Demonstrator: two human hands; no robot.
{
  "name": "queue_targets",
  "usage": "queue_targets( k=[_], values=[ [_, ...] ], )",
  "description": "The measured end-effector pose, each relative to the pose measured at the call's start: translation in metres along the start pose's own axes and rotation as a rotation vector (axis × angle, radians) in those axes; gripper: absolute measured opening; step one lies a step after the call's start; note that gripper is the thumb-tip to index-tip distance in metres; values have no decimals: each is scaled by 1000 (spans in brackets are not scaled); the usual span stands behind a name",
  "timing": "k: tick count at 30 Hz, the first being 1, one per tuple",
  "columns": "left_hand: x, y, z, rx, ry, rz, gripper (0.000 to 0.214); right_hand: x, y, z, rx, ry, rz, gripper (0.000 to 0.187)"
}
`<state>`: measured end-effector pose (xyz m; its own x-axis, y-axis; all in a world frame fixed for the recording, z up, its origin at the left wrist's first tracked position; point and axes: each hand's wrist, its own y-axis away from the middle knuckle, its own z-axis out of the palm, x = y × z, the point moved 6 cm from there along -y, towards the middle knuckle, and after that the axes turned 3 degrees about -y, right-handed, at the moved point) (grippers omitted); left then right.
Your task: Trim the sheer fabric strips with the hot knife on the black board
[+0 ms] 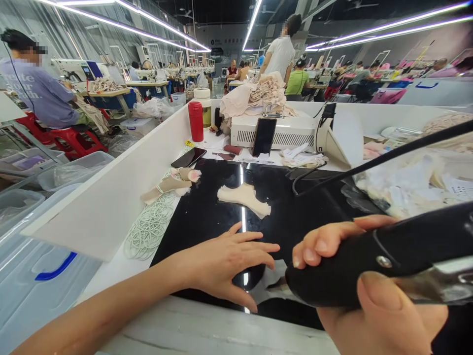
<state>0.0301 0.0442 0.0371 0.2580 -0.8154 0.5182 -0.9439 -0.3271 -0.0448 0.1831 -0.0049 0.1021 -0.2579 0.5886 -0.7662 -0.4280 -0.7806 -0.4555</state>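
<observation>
My left hand (pixel 229 261) is spread open over a glossy black board (pixel 199 212), palm down, with nothing in its fingers. My right hand (pixel 384 305) is wrapped round a thick black tool (pixel 340 276) with a screw and a metal strip along its side; its exact kind I cannot make out. Its front end points left toward my left fingers, where a pale translucent piece (pixel 273 283) shows beside it. Beyond my left hand, a small stack of cream cut fabric pieces (pixel 244 198) lies on the board.
At left are pale green rubber bands (pixel 148 229), bundled beige fabric pieces (pixel 172 185) and a phone (pixel 188 158). A red flask (pixel 195 121) and a white machine (pixel 273 133) topped with fabric stand behind. A black cable (pixel 384 158) crosses at right. Other people work beyond the white partition (pixel 121 182).
</observation>
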Motion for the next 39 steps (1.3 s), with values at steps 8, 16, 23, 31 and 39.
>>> queue_targets(
  k=[8, 16, 23, 31, 39],
  values=[
    [-21, 10, -21, 97, -247, 24, 9, -12, -26, -25, 179, 102, -62, 40],
    [-6, 4, -25, 380, -233, -90, 20, 1, -21, -20, 109, 51, -74, 40],
    [9, -9, 20, 221, -33, -207, 72, 12, -18, -26, 58, 107, -84, 36],
    [9, -10, 26, 157, -12, -248, 81, 14, -14, -26, 44, 129, -82, 32],
    [9, -9, 27, 147, -19, -238, 83, 6, -7, -19, 30, 36, -44, 38]
  ],
)
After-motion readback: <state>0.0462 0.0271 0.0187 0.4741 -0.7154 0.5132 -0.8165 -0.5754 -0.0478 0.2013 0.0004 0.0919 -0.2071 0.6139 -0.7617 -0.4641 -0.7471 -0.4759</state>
